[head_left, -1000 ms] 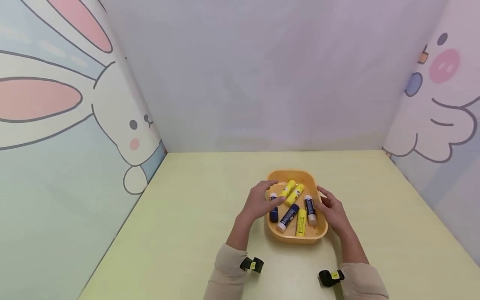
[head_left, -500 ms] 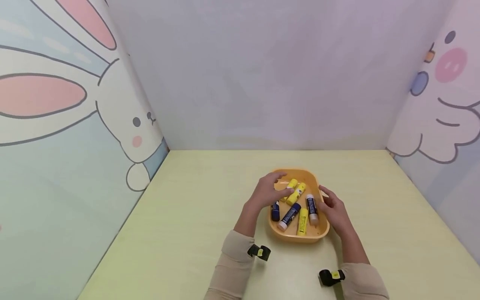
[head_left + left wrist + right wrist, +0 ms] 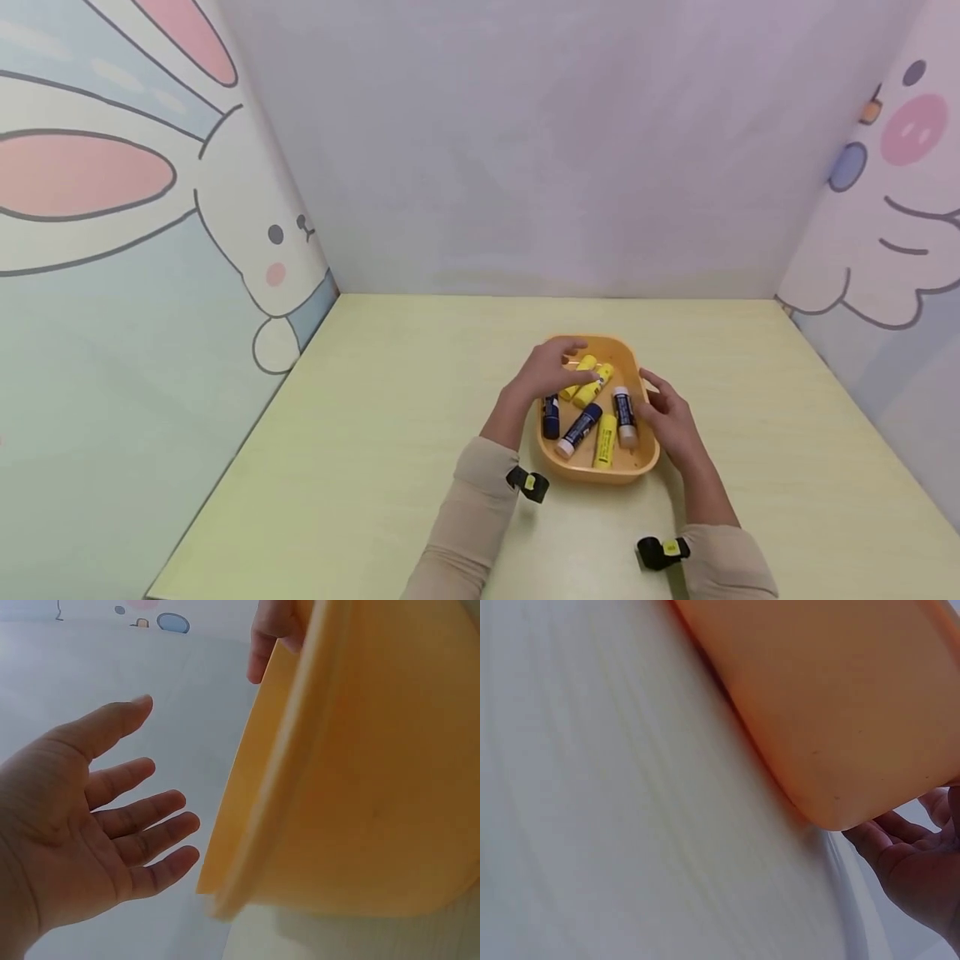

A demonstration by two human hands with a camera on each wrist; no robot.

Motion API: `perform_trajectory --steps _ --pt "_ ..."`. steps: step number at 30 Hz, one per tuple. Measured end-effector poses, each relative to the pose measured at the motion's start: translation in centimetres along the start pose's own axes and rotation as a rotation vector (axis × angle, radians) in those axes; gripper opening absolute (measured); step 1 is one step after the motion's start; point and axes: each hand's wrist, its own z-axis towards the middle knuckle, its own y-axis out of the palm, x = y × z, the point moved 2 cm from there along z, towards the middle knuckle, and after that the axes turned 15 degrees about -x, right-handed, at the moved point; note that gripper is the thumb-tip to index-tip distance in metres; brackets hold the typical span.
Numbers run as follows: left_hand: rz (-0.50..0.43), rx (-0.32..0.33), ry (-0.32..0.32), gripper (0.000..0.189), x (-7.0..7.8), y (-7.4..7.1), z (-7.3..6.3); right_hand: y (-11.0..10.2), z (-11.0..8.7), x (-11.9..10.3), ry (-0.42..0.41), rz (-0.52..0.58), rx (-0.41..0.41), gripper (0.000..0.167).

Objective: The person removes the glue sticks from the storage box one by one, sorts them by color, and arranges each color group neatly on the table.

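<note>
Foremost, two long beige sleeves (image 3: 459, 525), each with a black wrist strap (image 3: 663, 552) bearing a small yellow label, extend over a pale yellow-green desk with faint wood grain (image 3: 375, 433). Between and beyond them, somewhat right of the desk's midline, I see a yellow-orange plastic basin (image 3: 596, 476), a rounded rectangle with a raised rim. Inside, at the basin's near edge, lies a slim yellow cylindrical stick (image 3: 605, 442); just left of it, a dark blue cylinder with a white end (image 3: 581, 428) is set diagonally. A second dark blue cylinder (image 3: 624, 410) lies near the right wall, a third dark blue cylinder (image 3: 551, 421) along the left. The right hand (image 3: 675, 429) grasps the basin's right rim, its fingers against the outer wall. Farther, two yellow cylinders (image 3: 597, 386) lie side by side toward the basin's far-left corner. Above this corner the left hand (image 3: 545, 373) is released, its fingers loosely spread; the left-wrist view shows it apart from the rim. Beyond the desk's straight far edge rises a pale lilac-grey wall (image 3: 525, 150), flanked by a drawn white rabbit (image 3: 240, 200) at left and a pink-snouted figure (image 3: 892, 208) at right.
</note>
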Motion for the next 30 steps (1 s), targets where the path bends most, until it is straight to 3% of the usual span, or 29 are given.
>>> perform_trajectory --steps 8,16,21,26,30 --pt "-0.024 -0.038 -0.039 0.058 1.1 0.0 1.7 -0.6 -0.1 0.2 0.003 -0.006 0.003 0.060" --pt "-0.016 -0.124 -0.057 0.055 0.3 0.2 3.4 -0.4 -0.3 0.2 0.006 -0.001 0.011 0.060" --pt "-0.099 -0.171 -0.056 0.054 -0.6 0.5 4.1 -0.1 -0.2 0.1 -0.001 0.006 0.007 0.060" --pt "-0.244 -0.217 -0.048 0.054 -0.8 0.6 4.8 -0.3 -0.2 0.0 0.006 -0.001 0.020 0.061" --pt "-0.269 -0.240 -0.069 0.055 -0.8 0.5 5.2 -0.5 -0.2 0.0 0.000 -0.003 0.019 0.060"
